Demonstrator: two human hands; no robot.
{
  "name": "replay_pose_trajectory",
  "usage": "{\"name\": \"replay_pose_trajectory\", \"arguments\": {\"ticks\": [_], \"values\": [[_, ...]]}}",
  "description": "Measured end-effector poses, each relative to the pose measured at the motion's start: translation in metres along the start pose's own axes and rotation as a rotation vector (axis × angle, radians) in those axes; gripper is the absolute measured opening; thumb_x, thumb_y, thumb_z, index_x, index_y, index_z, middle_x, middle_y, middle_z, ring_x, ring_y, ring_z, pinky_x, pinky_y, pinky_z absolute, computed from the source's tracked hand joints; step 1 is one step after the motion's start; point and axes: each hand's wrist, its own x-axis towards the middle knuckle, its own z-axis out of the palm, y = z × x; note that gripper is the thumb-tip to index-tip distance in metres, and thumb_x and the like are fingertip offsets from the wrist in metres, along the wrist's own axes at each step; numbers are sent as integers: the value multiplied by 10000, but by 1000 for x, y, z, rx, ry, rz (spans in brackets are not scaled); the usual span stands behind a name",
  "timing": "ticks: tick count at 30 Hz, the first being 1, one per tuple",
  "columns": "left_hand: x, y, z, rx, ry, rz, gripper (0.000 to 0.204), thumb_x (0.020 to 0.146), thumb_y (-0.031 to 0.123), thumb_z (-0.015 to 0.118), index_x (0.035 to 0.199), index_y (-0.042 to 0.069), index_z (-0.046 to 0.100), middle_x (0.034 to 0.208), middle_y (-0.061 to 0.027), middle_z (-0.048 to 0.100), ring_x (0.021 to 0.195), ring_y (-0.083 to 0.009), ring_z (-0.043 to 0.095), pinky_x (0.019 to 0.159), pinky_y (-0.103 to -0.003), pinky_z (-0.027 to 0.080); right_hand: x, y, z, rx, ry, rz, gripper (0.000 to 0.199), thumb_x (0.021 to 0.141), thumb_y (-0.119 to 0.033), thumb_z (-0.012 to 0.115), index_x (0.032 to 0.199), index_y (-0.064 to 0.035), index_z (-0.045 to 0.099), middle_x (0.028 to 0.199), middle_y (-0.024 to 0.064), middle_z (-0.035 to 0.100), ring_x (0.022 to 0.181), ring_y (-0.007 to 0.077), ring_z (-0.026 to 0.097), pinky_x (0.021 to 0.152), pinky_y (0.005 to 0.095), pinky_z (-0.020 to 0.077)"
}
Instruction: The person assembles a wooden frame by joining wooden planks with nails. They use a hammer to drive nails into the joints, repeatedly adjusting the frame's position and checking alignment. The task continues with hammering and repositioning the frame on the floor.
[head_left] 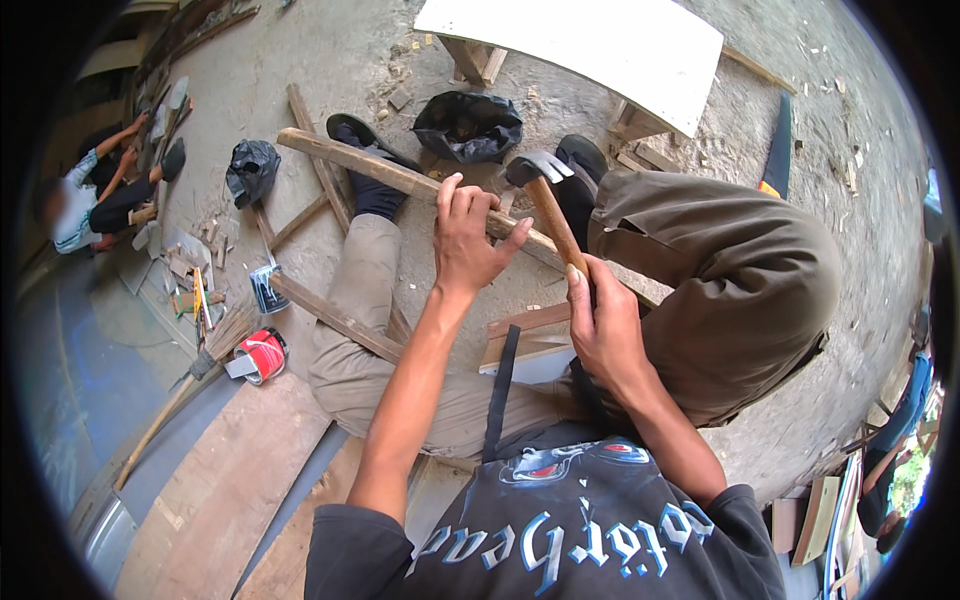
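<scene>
My left hand [468,238] lies over a long wooden batten [370,163], its fingers curled across the top edge and the thumb pointing right. The batten slants from the upper left down toward my bent right knee. In my right hand [608,325] is a claw hammer [556,226], gripped by its wooden handle. The hammer's metal head is up by my right shoe, above the batten. Further wooden pieces lie around my legs, among them a crossed frame [322,168] and a short board [530,330].
Ahead stand a black plastic bag [467,125] and a low white-topped bench [590,48]. A handsaw [778,150] is at the right. To my left are a smaller black bag [252,172], a red paint tin [262,357], a brush and a broom [215,345]. Another person [95,205] sits far left.
</scene>
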Motion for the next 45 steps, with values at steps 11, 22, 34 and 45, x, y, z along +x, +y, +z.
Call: {"name": "replay_pose_trajectory", "arguments": {"ticks": [11,22,34,45], "values": [[8,7,-3,28,2,-3,870,733,676,709,1258,21,483,1276,-168,453,1312,-404,341,1088,-531,307,7,-10,-8,-87,-17,84,240,934,-96,615,1122,43,564,804,199,606,690,330,621,658,416,477],[-43,32,-9,-208,-2,-575,717,697,85,802,1287,-51,418,1174,-278,578,1086,-417,589,930,-453,472,17,43,13,-179,76,-95,427,827,-50,701,1188,35,489,1132,266,588,1004,457,599,806,486,486],[-41,7,1,-159,-236,-710,318,744,141,709,911,-114,622,953,-355,632,979,-501,603,804,-483,503,6,39,21,-251,37,-79,279,843,-26,657,1080,15,515,984,250,634,889,454,624,731,508,480],[-43,24,-12,-82,-272,-788,320,752,194,700,876,-99,659,874,-346,646,879,-490,646,801,-499,520,6,45,24,-191,2,-93,250,869,-75,670,1051,30,534,877,252,646,826,432,640,707,480,480]]}}
